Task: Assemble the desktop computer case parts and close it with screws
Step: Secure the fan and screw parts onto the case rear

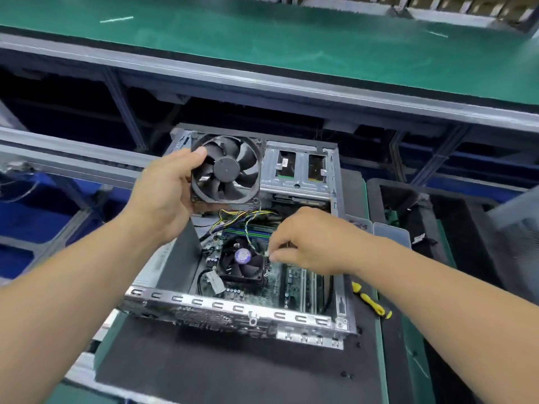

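An open desktop computer case (233,309) lies on a black mat, its motherboard and the CPU cooler (243,262) exposed. My left hand (166,193) grips a black case fan (226,170) by its left edge and holds it above the far left of the case. The fan's thin cable (250,228) runs down to a small white connector (267,253). My right hand (309,243) pinches that connector just right of the CPU cooler, over the motherboard. A metal drive cage (297,170) sits at the far right of the case.
A yellow-handled screwdriver (372,301) lies on the mat right of the case. A few loose screws (347,374) lie on the mat (204,368) near the case's front right corner. A clear plastic box (392,234) and a black tray (437,228) stand at the right. A green conveyor (262,39) runs behind.
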